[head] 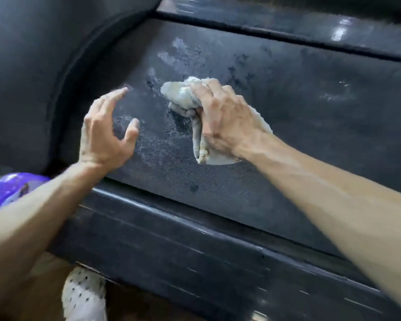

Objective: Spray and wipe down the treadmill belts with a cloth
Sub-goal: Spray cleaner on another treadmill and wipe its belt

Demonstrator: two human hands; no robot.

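**Wiping under way on the wet belt**

The right hand (220, 117) gripped the bunched cloth (183, 96) and pressed it on the treadmill belt (310, 126), near the belt's curved end and among pale spray patches (178, 54). The left hand (107, 133) hovered just beside it, grip released, fingers spread. Wiping seemed the step in hand; the next stroke likely needed to sweep toward the far edge, where wet marks remained.

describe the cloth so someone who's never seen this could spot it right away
Start at the wide dark treadmill belt filling the picture. Near its middle, the right hand grips a crumpled off-white cloth pressed on the belt. It is the only pale, bunched thing there; the left hand beside it holds nothing.
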